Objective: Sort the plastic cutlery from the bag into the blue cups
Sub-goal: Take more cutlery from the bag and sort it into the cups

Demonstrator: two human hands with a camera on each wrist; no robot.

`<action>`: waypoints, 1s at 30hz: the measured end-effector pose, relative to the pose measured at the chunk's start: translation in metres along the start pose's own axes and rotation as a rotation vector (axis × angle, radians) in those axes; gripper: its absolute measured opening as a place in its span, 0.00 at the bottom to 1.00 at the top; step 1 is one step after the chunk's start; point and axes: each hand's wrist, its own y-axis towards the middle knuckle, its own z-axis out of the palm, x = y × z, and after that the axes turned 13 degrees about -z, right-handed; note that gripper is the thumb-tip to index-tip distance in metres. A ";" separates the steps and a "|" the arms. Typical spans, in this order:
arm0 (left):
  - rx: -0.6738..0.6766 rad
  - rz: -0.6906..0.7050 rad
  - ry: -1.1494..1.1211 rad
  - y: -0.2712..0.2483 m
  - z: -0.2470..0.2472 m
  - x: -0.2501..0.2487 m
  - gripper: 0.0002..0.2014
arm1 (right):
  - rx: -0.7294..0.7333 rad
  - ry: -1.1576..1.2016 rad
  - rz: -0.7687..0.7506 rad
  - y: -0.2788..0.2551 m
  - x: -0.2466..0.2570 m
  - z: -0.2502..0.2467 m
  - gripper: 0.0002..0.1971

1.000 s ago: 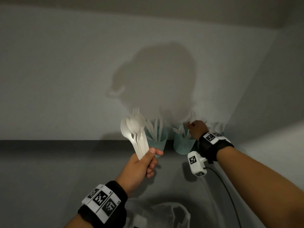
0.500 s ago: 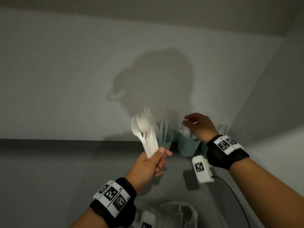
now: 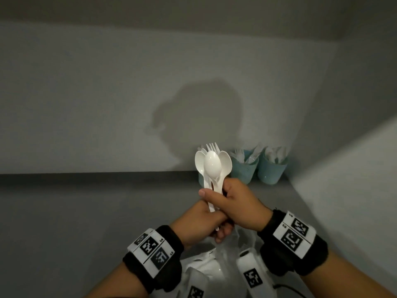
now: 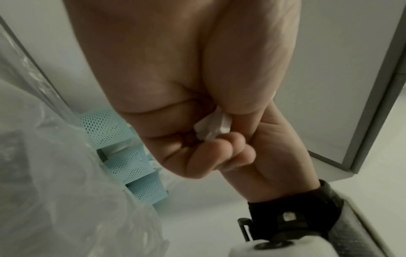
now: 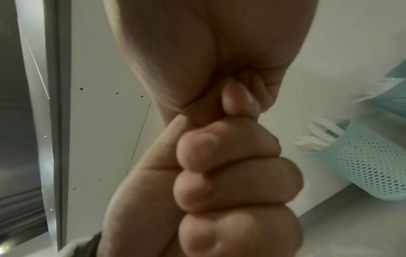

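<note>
A bundle of white plastic cutlery, several spoons with a fork behind, stands upright in front of me. My left hand grips the lower handles, whose white ends show between its curled fingers. My right hand is wrapped round the handles just above, thumb across the front. Three blue mesh cups stand at the back against the wall: one mostly hidden behind the bundle, a middle cup and a right cup, both with white cutlery in them. A cup with cutlery shows in the right wrist view.
A clear plastic bag lies on the grey counter just below my hands, also at the left as the bag. A wall rises behind the cups and a side wall closes the right.
My right hand has left the cups and come back to take hold of the bundle above my left hand. The left hand has drawn the bundle nearer to me.
</note>
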 end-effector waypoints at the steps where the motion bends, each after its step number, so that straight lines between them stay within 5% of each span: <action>1: -0.009 -0.004 0.028 -0.003 0.001 0.001 0.13 | -0.019 -0.031 -0.011 -0.003 -0.001 0.003 0.15; 5: 0.021 0.035 0.080 -0.012 -0.007 0.004 0.07 | -0.096 -0.099 -0.054 -0.012 -0.004 0.013 0.16; 9: -0.070 0.071 0.157 -0.018 -0.025 0.007 0.18 | -0.150 -0.183 -0.052 -0.016 -0.009 0.015 0.20; 13: -0.122 0.122 -0.095 -0.019 -0.023 -0.003 0.23 | -0.112 -0.257 -0.055 -0.019 -0.011 0.012 0.14; 15: -0.187 0.133 -0.122 -0.017 -0.015 -0.007 0.21 | -0.106 -0.256 -0.055 -0.019 -0.010 0.013 0.07; 18: -0.292 0.179 -0.179 -0.011 -0.008 -0.007 0.15 | -0.148 -0.309 -0.065 -0.020 -0.006 0.014 0.10; 22: -0.299 0.192 -0.250 -0.009 -0.011 -0.006 0.07 | -0.194 -0.337 -0.131 -0.023 -0.004 0.013 0.03; 30: -0.346 0.234 -0.330 -0.006 -0.012 -0.002 0.03 | -0.084 -0.153 -0.204 -0.025 -0.007 0.008 0.05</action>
